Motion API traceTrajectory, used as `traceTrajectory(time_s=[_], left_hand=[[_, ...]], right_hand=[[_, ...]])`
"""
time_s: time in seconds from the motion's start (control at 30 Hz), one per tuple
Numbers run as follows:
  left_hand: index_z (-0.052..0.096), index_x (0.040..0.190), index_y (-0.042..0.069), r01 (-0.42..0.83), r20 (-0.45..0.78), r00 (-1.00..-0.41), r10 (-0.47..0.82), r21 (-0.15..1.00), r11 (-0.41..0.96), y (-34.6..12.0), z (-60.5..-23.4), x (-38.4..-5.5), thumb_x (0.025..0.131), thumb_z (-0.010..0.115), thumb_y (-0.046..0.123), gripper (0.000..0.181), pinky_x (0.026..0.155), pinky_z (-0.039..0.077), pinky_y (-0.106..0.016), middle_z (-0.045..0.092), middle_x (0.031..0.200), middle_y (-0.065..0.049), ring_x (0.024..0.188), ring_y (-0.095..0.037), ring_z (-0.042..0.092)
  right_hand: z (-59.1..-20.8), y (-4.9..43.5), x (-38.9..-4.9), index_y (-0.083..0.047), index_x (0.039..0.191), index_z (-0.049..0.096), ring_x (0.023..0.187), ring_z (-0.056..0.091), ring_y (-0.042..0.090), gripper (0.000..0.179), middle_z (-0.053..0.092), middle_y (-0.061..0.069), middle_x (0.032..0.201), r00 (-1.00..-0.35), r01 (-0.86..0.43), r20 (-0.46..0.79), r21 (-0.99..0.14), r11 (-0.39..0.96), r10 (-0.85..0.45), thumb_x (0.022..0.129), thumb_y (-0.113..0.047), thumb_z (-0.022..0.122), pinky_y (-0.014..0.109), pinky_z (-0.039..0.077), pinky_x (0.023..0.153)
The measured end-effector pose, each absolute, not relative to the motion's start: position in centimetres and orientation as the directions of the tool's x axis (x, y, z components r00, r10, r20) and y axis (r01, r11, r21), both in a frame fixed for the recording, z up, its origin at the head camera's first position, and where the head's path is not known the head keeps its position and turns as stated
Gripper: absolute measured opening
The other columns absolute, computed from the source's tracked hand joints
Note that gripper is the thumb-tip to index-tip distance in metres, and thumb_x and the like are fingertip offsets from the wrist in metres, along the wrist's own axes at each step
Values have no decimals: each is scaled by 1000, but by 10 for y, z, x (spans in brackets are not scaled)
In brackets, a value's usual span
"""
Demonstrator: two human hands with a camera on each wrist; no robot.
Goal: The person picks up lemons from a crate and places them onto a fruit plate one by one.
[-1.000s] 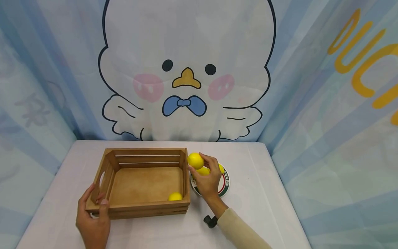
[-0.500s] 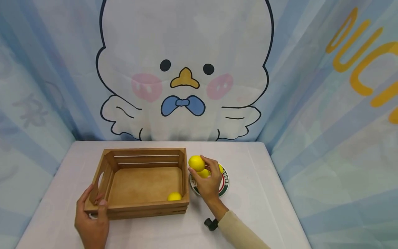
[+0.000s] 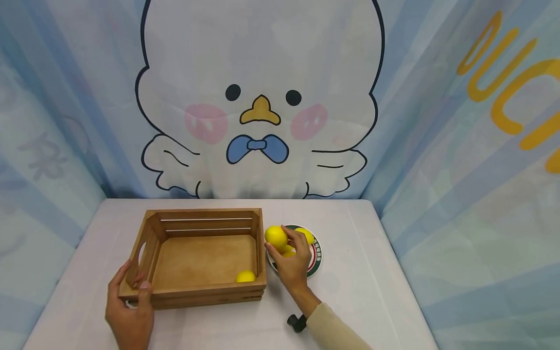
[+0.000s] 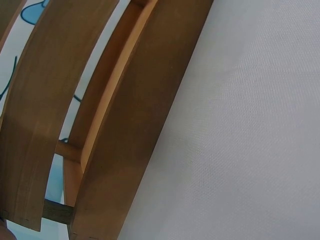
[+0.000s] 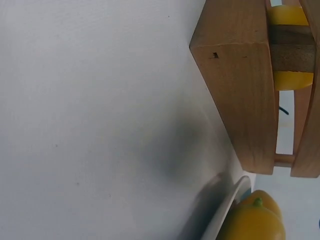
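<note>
My right hand (image 3: 294, 262) pinches a yellow lemon (image 3: 276, 236) between thumb and fingertips, over the left part of a round plate (image 3: 318, 253) with a green-and-white patterned rim. More lemons (image 3: 305, 236) lie on the plate, partly hidden by the hand. To the left stands a slatted wooden crate (image 3: 205, 257), with one lemon (image 3: 245, 276) in its front right corner. My left hand (image 3: 130, 306) holds the crate's front left corner, thumb on the rim. Lemons on the plate (image 5: 252, 225), one with a green stem end, show in the right wrist view.
A white cloth covers the table (image 3: 350, 291). Beside the right sleeve lies a small black object (image 3: 296, 323) of unclear kind. Printed curtains (image 3: 262, 58) enclose the back and both sides. The crate's right wall (image 3: 260, 250) stands close to the plate.
My right hand and its lemon have moved slightly down and nearer in the head view, uncovering more of the plate's back lemon. The left hand and crate stay nearly still.
</note>
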State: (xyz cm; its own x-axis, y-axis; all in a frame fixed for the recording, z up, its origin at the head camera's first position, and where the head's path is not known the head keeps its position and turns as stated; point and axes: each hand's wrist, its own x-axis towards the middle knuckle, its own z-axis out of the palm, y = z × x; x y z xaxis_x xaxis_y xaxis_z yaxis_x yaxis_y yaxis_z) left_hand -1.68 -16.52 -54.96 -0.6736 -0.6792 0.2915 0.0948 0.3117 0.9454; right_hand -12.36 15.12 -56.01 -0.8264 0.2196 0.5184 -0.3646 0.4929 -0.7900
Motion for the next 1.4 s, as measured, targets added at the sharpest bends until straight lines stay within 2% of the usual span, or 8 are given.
traceTrajectory(time_s=[0.37,0.63,0.9,1.07,1.27,1.4], left_hand=[[60,151,16,103,293,-676,-676,946,307,-164,-552,-17,94,70,0,59,103,45,-9,65,148,-1,112,5,68],[60,151,18,98,292,-678,-675,946,310,-162,-552,-17,95,71,2,59,104,45,-9,65,148,0,112,5,68],[62,149,15,130,320,-667,-674,939,317,-161,-551,-17,93,72,-1,59,105,44,-10,67,145,4,109,6,69],[63,148,12,152,333,-653,-680,938,313,-161,-551,-18,91,72,-2,59,105,44,-10,68,139,11,106,6,69],[64,145,7,172,335,-629,-702,940,295,-162,-552,-20,91,71,-1,56,100,46,-9,68,132,14,104,3,69],[64,146,10,169,324,-637,-699,944,283,-162,-548,-20,90,70,-2,57,99,48,-10,69,133,11,106,0,70]], right_hand=[[-568,155,-118,-11,133,72,115,66,18,57,69,3,125,-834,-361,506,-803,474,222,83,-27,93,22,58,95],[-574,156,-112,-13,132,72,115,68,17,54,69,2,123,-845,-332,476,-825,457,245,83,-24,92,34,62,96],[-579,159,-107,-10,131,73,113,68,17,54,70,4,122,-847,-330,468,-835,440,252,82,-22,93,34,62,95],[-580,160,-106,-12,132,72,113,67,18,56,69,3,124,-850,-323,462,-836,443,252,82,-24,93,36,62,95],[-582,161,-106,-18,133,72,114,66,19,57,69,2,126,-861,-312,448,-839,446,241,81,-24,94,27,59,95],[-583,162,-104,-19,132,73,115,66,18,57,69,1,127,-876,-299,423,-854,426,232,80,-24,95,24,58,94]])
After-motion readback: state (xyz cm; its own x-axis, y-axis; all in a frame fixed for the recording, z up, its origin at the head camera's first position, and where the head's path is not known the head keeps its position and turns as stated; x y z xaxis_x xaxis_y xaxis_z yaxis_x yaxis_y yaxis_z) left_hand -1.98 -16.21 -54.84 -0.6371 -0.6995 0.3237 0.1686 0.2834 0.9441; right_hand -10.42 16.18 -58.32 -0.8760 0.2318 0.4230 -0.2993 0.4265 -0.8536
